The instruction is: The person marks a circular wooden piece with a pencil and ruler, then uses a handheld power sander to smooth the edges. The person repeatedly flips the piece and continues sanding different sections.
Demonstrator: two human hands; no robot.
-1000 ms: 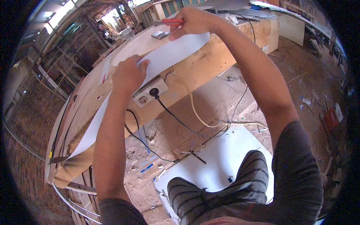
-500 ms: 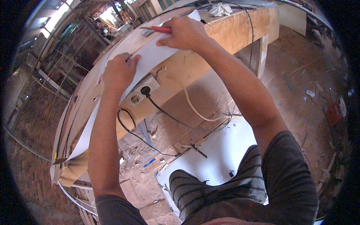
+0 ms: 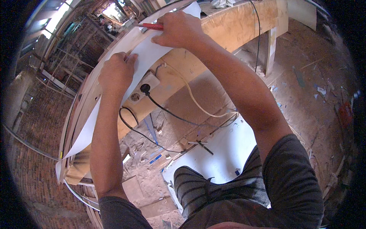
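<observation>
A long white flexible sheet lies along the near edge of the wooden workbench, its near side overhanging. My right hand, at the sheet's far end, is closed round a red-handled tool whose thin tip points left; its exact kind is unclear. Nearer me, my left hand rests on the sheet with curled fingers and the thumb against the index finger. A small dark bit shows at that pinch, but I cannot make out what it is.
Under the bench edge a white socket block holds a black plug; black and cream cables hang down. A white panel lies by my legs. Scraps litter the floor. A crumpled white cloth sits on the bench's far right.
My right hand has shifted slightly left along with the red-handled tool. My left hand has moved a little left too, still on the sheet. The view has tilted slightly.
</observation>
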